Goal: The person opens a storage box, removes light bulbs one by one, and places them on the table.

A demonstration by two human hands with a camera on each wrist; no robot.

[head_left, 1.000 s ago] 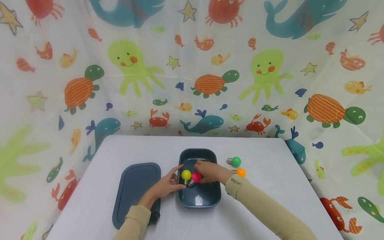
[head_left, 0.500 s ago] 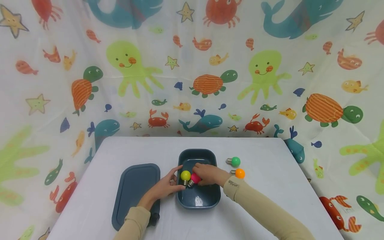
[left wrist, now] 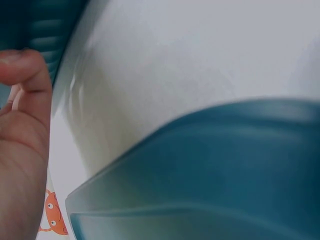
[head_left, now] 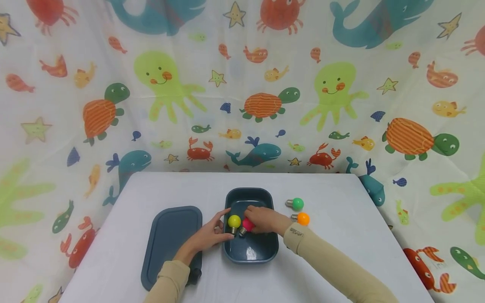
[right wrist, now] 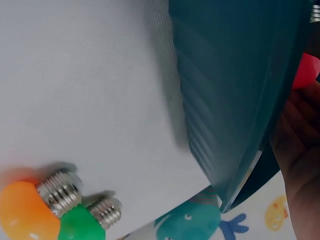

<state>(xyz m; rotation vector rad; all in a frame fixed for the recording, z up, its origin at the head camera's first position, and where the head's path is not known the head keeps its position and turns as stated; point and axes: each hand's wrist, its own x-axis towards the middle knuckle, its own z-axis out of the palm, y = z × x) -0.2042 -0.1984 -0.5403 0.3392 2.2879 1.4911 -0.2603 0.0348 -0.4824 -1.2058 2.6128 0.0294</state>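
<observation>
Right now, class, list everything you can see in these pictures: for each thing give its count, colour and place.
Box: one, dark blue, middle of the table, open.
Lid: one, dark blue, flat on the table left of the box.
Yellow bulb: one, in the box by its left wall.
Pink bulb: one, in the box beside the yellow bulb.
Green bulb: one, on the table right of the box.
Orange bulb: one, just nearer than the green bulb.
Table: one, white.
Backdrop: one, sea-animal print.
Left hand: on the box's left rim.
Right hand: grip on the pink bulb.
</observation>
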